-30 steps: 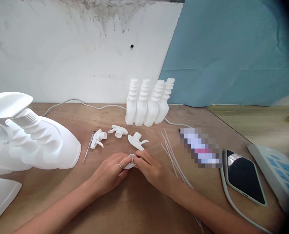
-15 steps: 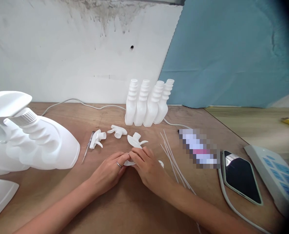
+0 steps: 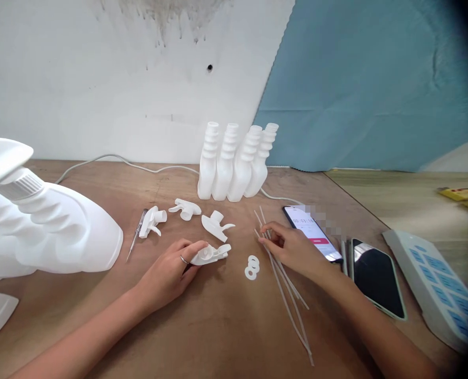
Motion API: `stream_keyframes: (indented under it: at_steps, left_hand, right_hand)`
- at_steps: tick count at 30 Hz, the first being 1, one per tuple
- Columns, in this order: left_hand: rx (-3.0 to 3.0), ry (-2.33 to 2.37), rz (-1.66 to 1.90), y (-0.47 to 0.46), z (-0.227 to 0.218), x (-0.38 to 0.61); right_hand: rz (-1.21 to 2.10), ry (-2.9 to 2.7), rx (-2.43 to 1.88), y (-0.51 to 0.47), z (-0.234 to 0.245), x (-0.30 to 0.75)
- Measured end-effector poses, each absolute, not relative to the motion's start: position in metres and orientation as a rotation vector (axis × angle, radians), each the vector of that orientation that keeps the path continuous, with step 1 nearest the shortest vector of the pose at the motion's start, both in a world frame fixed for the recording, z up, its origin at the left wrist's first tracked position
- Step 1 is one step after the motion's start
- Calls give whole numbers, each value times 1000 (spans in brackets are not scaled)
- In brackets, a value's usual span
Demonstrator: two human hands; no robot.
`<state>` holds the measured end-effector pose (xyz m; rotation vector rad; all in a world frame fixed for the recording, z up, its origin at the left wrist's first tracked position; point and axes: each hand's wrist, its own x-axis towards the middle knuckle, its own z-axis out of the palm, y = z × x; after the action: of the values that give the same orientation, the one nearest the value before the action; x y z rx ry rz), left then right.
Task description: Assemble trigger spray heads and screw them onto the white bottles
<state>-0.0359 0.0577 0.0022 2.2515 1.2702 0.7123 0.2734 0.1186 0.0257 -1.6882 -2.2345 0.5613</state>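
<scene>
My left hand (image 3: 169,273), with a ring on one finger, is closed on a white spray trigger head (image 3: 211,253) that lies just above the wooden table (image 3: 218,326). My right hand (image 3: 292,248) rests on a bundle of thin white dip tubes (image 3: 285,284), its fingertips pinched at their upper ends. Two small white ring washers (image 3: 251,267) lie between the hands. Three more trigger heads (image 3: 186,208) lie further back, with a thin screwdriver-like tool (image 3: 136,239) at their left.
Several empty white bottles (image 3: 234,163) stand at the back by the wall. Large white bottles (image 3: 40,226) lie at the left. Two phones (image 3: 376,276) and a white device with blue keys (image 3: 435,289) lie at the right. A grey cable (image 3: 111,160) runs along the back.
My right hand has left the trigger head and moved right onto the tubes. The left hand keeps the trigger head. The two washers now lie uncovered on the table.
</scene>
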Motion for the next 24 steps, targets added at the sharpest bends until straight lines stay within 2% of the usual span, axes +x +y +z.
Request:
stream_keyframes:
  at_steps: [5,14,21,24]
  left_hand:
    - [2285,1262,726,56,3,-36]
    - [2355,1201,732,57,6,-37]
    - [2405,1152,700,56,10,-37]
    - [2395,1151,706,55,10,-37]
  right_hand:
    - [853,-2252,-1625,119,23,275]
    - [689,-2269,-1604,121,26,280]
    - [724,-2194,-1497,125,29,285]
    - [809,-1989,-1449,126,36,288]
